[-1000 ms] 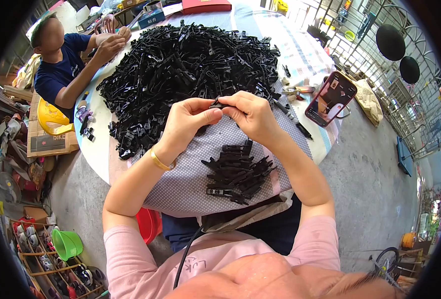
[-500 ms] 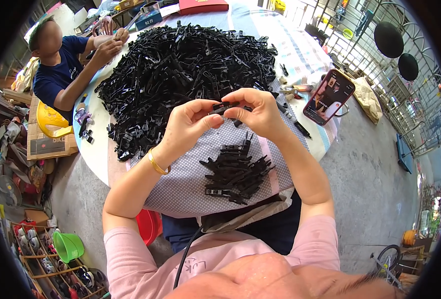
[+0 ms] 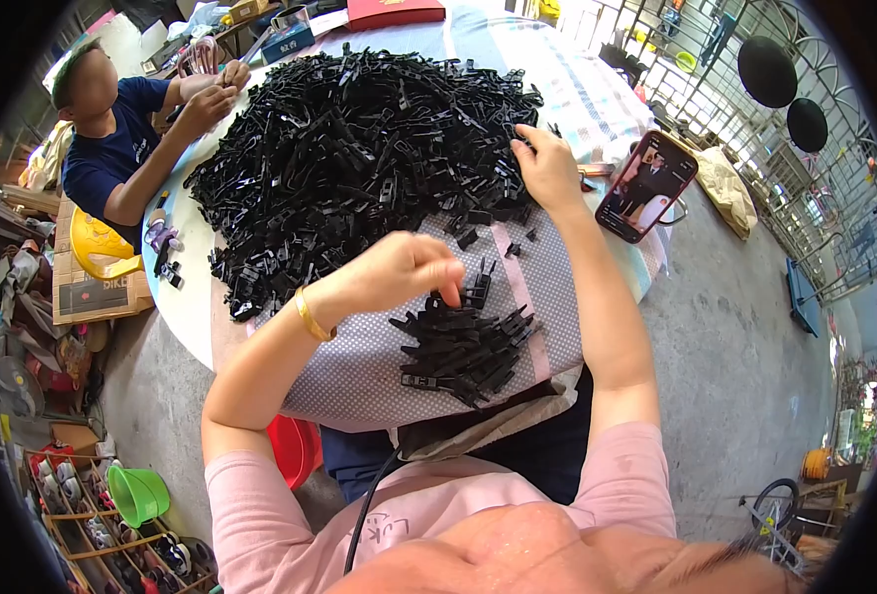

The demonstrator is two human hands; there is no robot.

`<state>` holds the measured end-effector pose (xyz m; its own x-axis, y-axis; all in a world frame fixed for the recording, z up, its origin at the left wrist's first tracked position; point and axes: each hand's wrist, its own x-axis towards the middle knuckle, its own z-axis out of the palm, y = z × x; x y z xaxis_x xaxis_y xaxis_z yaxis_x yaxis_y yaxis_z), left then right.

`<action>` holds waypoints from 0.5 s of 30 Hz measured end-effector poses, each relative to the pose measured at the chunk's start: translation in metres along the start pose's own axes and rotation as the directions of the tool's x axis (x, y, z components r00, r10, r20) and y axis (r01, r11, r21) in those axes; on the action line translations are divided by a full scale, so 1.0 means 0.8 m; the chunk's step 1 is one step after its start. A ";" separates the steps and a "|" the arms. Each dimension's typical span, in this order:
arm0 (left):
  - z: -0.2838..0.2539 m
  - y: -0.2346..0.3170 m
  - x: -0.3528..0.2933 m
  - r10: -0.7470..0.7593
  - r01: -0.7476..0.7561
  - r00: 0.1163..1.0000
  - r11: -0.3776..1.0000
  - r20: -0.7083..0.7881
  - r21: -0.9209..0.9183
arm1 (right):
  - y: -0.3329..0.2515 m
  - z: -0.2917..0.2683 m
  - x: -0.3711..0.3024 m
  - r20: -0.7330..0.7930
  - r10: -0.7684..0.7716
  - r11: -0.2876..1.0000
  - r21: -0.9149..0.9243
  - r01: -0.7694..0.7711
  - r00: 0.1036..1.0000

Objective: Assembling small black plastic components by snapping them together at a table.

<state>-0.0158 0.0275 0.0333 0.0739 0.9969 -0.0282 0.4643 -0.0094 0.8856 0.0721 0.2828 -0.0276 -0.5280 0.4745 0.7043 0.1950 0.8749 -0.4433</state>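
A big heap of black plastic clips covers much of the table. Closer to me lies a smaller pile of clips on the dotted cloth. My left hand, with a gold bangle at its wrist, is over the top of that pile. Its fingers curl downward, and whatever they may hold is hidden. At the right edge of the big heap is my right hand, thumb and forefinger apart, fingertips by the clips. I see nothing in its grasp.
A phone showing a video stands at the table's right. Across to the left a person in dark blue works with both hands. A red box lies at the back. Several loose black pieces lie between the piles.
My hands were together around a black clip in front of the heap. They have parted: the left came down to the small pile, the right moved out to the heap's right edge.
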 end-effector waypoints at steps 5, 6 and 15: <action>0.007 -0.009 0.039 -0.006 0.156 0.925 0.918 -0.380 0.364 | -0.012 0.015 -0.005 0.084 0.042 0.990 -0.134 -0.031 0.996; 0.011 -0.017 0.045 0.047 0.148 0.918 0.880 -0.393 0.452 | -0.015 0.015 -0.005 0.084 0.043 0.990 -0.134 -0.031 0.996; -0.001 -0.031 0.041 -0.194 0.170 0.796 0.981 -0.573 -0.097 | -0.051 -0.006 -0.006 0.032 -0.029 0.943 0.333 0.017 0.999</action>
<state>-0.0253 0.0605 0.0110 -0.5370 0.8406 0.0709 0.3820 0.1674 0.9089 0.0705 0.2453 -0.0104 -0.5600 0.4452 0.6987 -0.1003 0.8007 -0.5906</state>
